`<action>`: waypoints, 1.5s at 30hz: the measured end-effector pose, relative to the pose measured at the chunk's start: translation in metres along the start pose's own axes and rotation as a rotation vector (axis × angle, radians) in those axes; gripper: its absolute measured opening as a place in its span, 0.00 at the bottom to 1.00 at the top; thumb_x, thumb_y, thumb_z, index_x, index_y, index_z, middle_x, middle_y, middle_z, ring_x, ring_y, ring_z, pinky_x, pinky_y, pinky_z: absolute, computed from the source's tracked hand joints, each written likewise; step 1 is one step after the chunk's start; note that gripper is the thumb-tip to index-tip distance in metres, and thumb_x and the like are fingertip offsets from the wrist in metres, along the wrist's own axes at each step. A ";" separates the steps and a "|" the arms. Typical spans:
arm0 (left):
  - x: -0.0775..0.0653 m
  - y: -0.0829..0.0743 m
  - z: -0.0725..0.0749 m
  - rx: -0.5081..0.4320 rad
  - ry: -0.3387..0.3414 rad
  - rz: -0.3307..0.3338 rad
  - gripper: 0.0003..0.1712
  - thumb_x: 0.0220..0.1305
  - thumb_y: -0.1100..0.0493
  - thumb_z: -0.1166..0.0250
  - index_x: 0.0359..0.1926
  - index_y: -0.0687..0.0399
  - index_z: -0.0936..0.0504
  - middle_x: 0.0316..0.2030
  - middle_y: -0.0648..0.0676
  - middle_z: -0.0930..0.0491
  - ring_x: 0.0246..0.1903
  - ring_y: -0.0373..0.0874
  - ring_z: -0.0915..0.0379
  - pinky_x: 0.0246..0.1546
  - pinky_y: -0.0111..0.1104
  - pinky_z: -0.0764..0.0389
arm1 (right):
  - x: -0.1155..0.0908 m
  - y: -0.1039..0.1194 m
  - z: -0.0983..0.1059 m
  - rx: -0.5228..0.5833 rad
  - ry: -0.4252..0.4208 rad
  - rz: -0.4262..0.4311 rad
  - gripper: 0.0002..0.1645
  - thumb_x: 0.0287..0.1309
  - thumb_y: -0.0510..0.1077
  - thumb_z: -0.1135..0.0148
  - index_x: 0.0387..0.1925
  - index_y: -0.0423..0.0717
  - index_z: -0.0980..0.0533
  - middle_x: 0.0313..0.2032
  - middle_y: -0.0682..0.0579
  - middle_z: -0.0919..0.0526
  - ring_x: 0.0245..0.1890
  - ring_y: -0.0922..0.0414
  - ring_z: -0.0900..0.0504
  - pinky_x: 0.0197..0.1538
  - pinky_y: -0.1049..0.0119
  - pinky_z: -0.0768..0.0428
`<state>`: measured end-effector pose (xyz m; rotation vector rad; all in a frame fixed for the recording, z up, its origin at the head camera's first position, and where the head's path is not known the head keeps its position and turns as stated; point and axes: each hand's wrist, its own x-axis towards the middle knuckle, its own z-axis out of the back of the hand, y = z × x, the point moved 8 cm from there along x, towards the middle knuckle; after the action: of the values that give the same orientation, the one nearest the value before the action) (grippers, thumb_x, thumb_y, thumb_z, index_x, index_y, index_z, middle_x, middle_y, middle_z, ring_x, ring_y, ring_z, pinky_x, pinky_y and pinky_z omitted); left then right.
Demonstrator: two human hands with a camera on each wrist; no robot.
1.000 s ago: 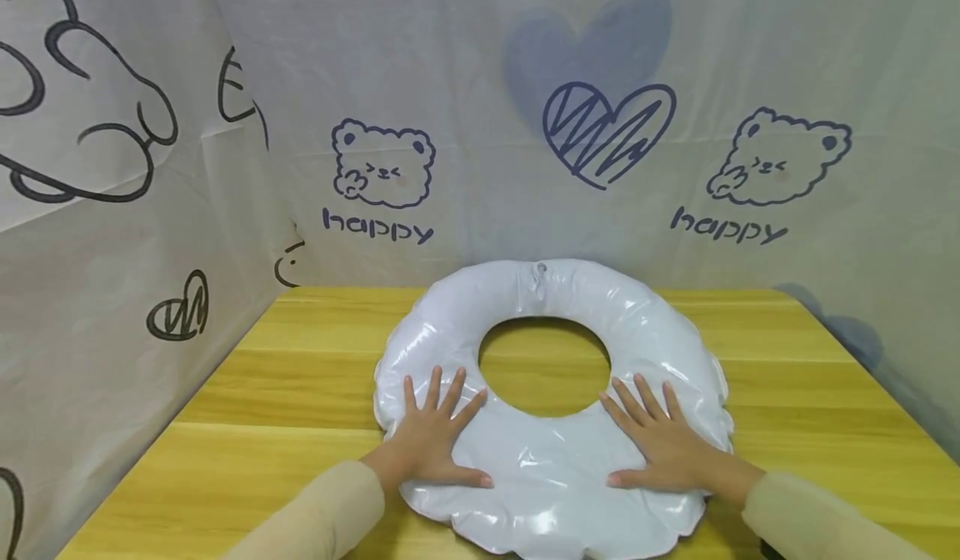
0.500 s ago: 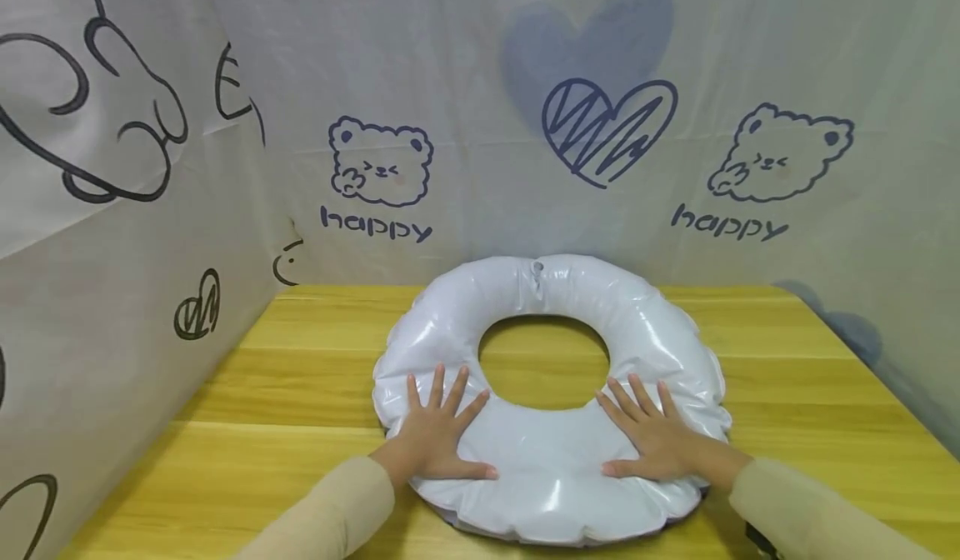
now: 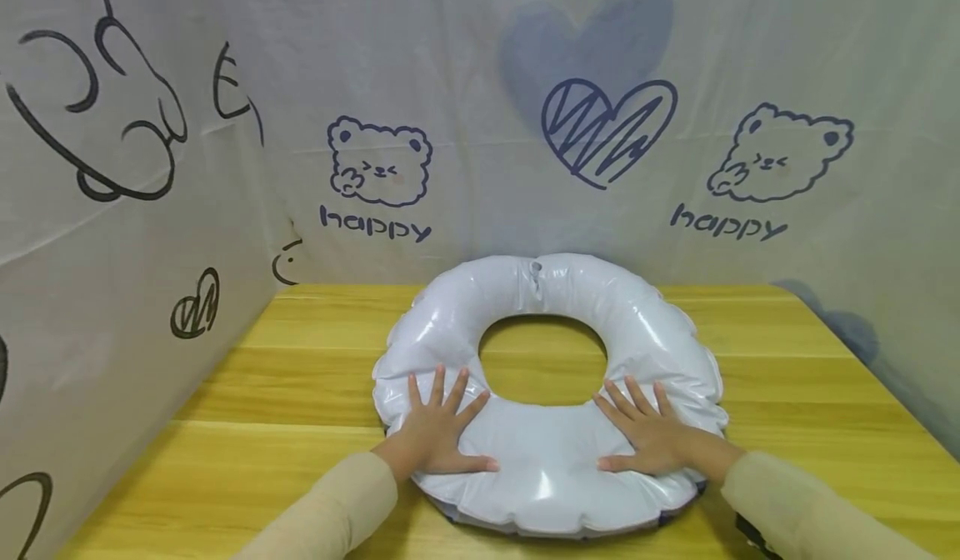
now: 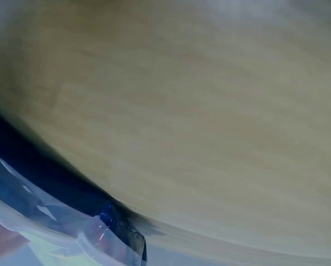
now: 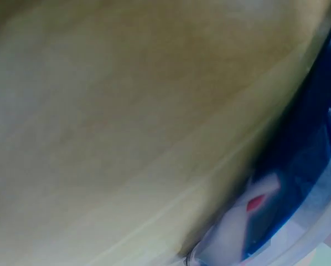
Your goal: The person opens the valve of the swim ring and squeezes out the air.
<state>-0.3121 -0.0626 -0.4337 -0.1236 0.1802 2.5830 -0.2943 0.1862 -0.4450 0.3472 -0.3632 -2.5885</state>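
Observation:
A white inflatable swim ring [image 3: 543, 443] lies on the wooden table, its valve at the far side and its near edge crimped along the seam. My left hand [image 3: 437, 431] rests with spread, straight fingers on the ring's near left part. On the near right part, my right hand [image 3: 652, 435] presses the same way, thumb pointing inward. Creases run in the vinyl around both hands. Dark blue shows on the ring's underside [image 4: 49, 174] in the left wrist view, and the right wrist view shows a blue underside [image 5: 287, 160] with a red and white print.
The yellow wood-grain table [image 3: 300, 393] extends to both sides of the ring. Behind it hangs a pale cloth backdrop [image 3: 480, 185] with bears and hearts, and another printed cloth [image 3: 112, 293] closes off the left side. A small dark object [image 3: 756, 535] shows under the right sleeve.
The ring's near edge has risen slightly in the head view, and its near part looks smoother and rounder. The right hand has shifted a little inward and up; both hands remain on the ring.

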 end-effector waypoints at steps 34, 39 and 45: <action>0.013 0.010 -0.008 -0.264 0.134 0.010 0.51 0.50 0.18 0.56 0.71 0.34 0.50 0.73 0.56 0.56 0.70 0.67 0.65 0.60 0.69 0.64 | 0.004 -0.002 0.003 0.108 0.155 -0.041 0.54 0.55 0.71 0.51 0.71 0.44 0.54 0.72 0.37 0.63 0.70 0.35 0.70 0.63 0.33 0.74; 0.014 0.013 -0.007 -0.331 0.141 0.001 0.53 0.48 0.16 0.59 0.71 0.34 0.49 0.73 0.56 0.56 0.70 0.67 0.64 0.59 0.69 0.65 | 0.006 -0.007 0.001 0.132 0.137 -0.024 0.53 0.56 0.71 0.51 0.72 0.45 0.54 0.72 0.37 0.63 0.70 0.35 0.71 0.63 0.34 0.76; 0.010 0.014 -0.006 -0.347 0.117 -0.009 0.51 0.51 0.19 0.57 0.71 0.35 0.50 0.73 0.57 0.59 0.70 0.67 0.68 0.59 0.69 0.70 | -0.001 0.003 0.015 0.133 0.023 0.036 0.52 0.55 0.68 0.45 0.70 0.41 0.48 0.71 0.33 0.55 0.69 0.30 0.63 0.61 0.30 0.69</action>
<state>-0.3273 -0.0701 -0.4395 -0.4015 -0.2282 2.5759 -0.2965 0.1872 -0.4300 0.4128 -0.5304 -2.5292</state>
